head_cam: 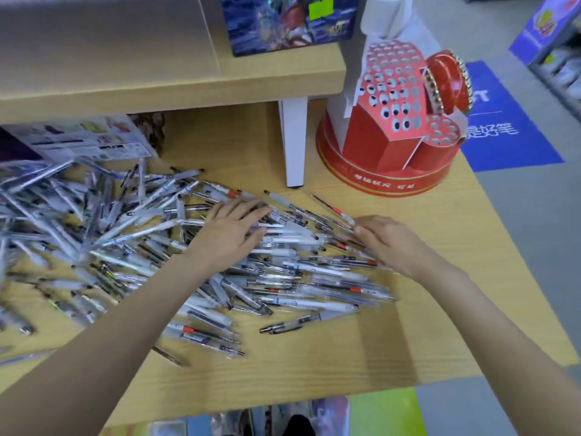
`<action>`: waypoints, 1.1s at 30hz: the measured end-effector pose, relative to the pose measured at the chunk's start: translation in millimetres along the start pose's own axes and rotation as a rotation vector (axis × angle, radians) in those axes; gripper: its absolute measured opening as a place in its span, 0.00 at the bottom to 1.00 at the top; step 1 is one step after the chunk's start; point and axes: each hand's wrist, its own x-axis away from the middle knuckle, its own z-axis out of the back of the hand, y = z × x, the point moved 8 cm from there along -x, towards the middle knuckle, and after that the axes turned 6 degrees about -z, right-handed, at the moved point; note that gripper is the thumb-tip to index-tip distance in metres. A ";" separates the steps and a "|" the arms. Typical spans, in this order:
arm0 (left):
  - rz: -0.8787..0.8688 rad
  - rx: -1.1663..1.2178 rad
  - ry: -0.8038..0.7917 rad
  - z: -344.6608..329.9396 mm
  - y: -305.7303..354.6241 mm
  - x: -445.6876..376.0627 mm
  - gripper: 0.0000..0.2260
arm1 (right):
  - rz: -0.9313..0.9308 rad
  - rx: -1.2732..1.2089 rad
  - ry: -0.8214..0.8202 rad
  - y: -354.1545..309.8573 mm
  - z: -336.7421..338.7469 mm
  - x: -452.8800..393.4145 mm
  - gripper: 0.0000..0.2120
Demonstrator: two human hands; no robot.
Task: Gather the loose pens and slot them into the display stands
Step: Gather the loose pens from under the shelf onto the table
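A wide heap of loose clear and white pens (283, 272) covers the wooden table (345, 357) from the left edge to the middle. My left hand (234, 229) lies flat on the heap with its fingers straight, pointing right. My right hand (386, 239) rests on the right end of the heap, fingers bent against several pens; whether they are gripped is unclear. The red cardboard display stand (393, 121) with rows of round holes stands at the back right of the table, apart from both hands. Most of its holes look empty.
A raised wooden shelf (188, 86) on a white leg (294, 143) overhangs the back of the table and carries a blue printed box (289, 23). A flat printed pack (88, 140) lies at the back left. Grey floor with a blue mat (503, 121) lies right.
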 end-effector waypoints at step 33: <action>0.978 0.057 0.300 45.5 -279.7 312.5 0.23 | 0.450 0.166 -0.347 -417.7 -200.8 -157.0 0.24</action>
